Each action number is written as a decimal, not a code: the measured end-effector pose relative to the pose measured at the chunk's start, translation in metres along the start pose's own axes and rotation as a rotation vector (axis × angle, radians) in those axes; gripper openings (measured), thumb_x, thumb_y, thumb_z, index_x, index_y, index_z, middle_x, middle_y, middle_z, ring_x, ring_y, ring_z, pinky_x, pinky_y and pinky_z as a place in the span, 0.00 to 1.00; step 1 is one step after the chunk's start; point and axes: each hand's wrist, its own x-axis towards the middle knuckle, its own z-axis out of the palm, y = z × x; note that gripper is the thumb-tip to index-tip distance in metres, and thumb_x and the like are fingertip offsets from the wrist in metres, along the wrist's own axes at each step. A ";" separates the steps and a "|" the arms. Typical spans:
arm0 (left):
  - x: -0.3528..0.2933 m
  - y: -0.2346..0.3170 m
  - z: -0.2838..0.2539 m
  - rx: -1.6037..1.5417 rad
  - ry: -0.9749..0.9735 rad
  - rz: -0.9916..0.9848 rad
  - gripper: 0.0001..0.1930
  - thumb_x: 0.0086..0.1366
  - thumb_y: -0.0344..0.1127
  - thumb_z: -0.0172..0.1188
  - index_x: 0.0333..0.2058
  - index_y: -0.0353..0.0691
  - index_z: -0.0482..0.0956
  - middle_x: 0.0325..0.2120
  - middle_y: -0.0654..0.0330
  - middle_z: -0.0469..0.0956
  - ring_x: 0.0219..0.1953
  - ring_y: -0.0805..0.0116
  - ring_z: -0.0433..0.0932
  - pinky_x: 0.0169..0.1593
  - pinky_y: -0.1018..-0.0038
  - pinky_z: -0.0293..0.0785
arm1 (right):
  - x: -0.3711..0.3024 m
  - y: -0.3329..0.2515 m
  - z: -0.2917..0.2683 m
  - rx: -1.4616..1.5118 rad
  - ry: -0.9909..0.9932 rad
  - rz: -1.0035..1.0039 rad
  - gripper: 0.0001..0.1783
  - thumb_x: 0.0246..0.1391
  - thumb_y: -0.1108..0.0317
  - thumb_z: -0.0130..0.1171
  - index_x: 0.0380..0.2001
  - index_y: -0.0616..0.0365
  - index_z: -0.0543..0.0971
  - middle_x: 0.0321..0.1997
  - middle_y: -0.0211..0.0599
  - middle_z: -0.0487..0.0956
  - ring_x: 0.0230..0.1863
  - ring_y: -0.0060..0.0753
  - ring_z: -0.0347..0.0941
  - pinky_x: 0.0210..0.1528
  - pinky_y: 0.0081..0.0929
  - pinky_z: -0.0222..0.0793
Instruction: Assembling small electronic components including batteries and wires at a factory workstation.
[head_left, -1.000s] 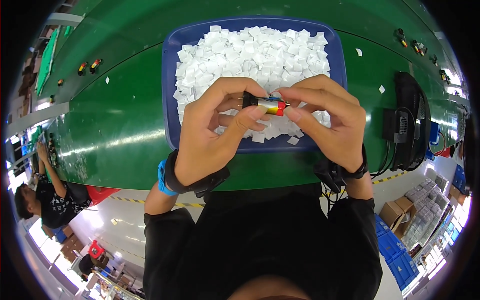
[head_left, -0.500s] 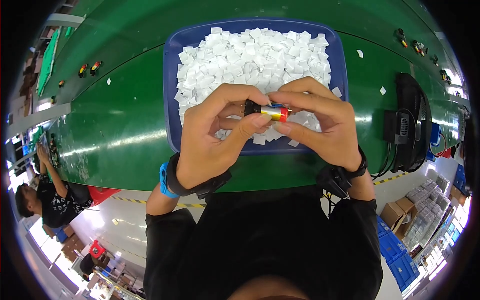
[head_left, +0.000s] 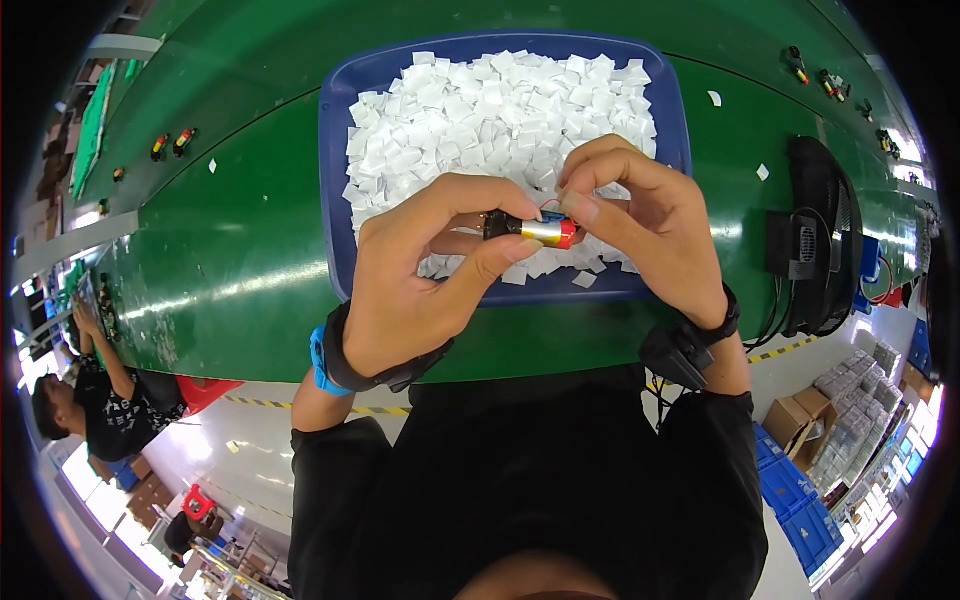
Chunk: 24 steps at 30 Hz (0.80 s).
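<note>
My left hand (head_left: pixel 420 265) pinches a small cylindrical battery (head_left: pixel 545 233) between thumb and fingers, a silver, yellow and red cell with a black cap (head_left: pixel 497 224) at its left end. The battery lies roughly level above the tray. From its upper side a thin red wire (head_left: pixel 550 203) loops toward my right hand (head_left: pixel 645 215). The thumb and index finger of that hand are pinched together at the wire, just above the red end. Under both hands, a blue tray (head_left: pixel 335 215) holds a heap of small white paper squares (head_left: pixel 500 110).
Similar battery parts lie in small groups at the left (head_left: pixel 183 142) and far right (head_left: pixel 798 66) of the green table (head_left: pixel 240 235). A black device with cables (head_left: pixel 800 250) stands on the right. Loose white squares (head_left: pixel 763 172) are scattered nearby. Another person (head_left: pixel 110 400) works at the left.
My right hand has shifted from the battery's red end up to the thin wire, its fingertips now pinched together. My left hand still holds the battery, nearly in place.
</note>
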 end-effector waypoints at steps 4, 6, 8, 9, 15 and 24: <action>0.001 0.002 0.000 0.053 -0.040 0.000 0.11 0.62 0.24 0.62 0.43 0.32 0.75 0.38 0.56 0.78 0.39 0.66 0.82 0.44 0.73 0.82 | 0.000 0.004 0.000 0.026 -0.010 -0.042 0.04 0.57 0.77 0.59 0.36 0.65 0.78 0.45 0.38 0.73 0.45 0.27 0.72 0.43 0.24 0.75; 0.002 0.002 0.000 0.074 -0.056 0.002 0.11 0.62 0.23 0.62 0.43 0.31 0.74 0.38 0.54 0.78 0.39 0.64 0.83 0.44 0.72 0.81 | 0.000 0.005 0.000 0.038 -0.004 -0.043 0.04 0.57 0.77 0.59 0.35 0.65 0.78 0.45 0.38 0.73 0.45 0.27 0.72 0.44 0.24 0.74; 0.002 0.002 0.002 0.081 -0.058 -0.016 0.11 0.62 0.23 0.62 0.43 0.31 0.74 0.38 0.55 0.78 0.39 0.65 0.83 0.44 0.73 0.81 | -0.001 0.005 0.000 0.043 -0.001 -0.044 0.03 0.56 0.77 0.60 0.35 0.64 0.78 0.46 0.38 0.73 0.45 0.27 0.72 0.44 0.24 0.74; 0.002 0.002 0.002 0.085 -0.057 -0.026 0.11 0.62 0.23 0.62 0.43 0.31 0.75 0.38 0.55 0.78 0.39 0.65 0.82 0.44 0.73 0.81 | -0.002 0.005 0.001 -0.030 0.015 -0.092 0.04 0.56 0.77 0.60 0.35 0.64 0.78 0.46 0.38 0.73 0.45 0.27 0.72 0.44 0.23 0.74; 0.004 0.001 0.001 0.086 -0.081 -0.030 0.11 0.61 0.23 0.62 0.43 0.31 0.75 0.39 0.55 0.78 0.40 0.67 0.82 0.44 0.73 0.81 | -0.001 0.006 -0.001 -0.238 0.022 -0.251 0.05 0.54 0.78 0.62 0.35 0.64 0.79 0.45 0.37 0.73 0.43 0.26 0.73 0.43 0.23 0.74; 0.004 0.001 0.001 0.083 -0.100 -0.042 0.14 0.61 0.25 0.63 0.45 0.31 0.73 0.39 0.54 0.79 0.40 0.68 0.81 0.44 0.74 0.81 | 0.001 0.007 0.000 -0.230 -0.015 -0.281 0.06 0.53 0.80 0.62 0.35 0.64 0.79 0.44 0.37 0.73 0.43 0.26 0.73 0.42 0.23 0.75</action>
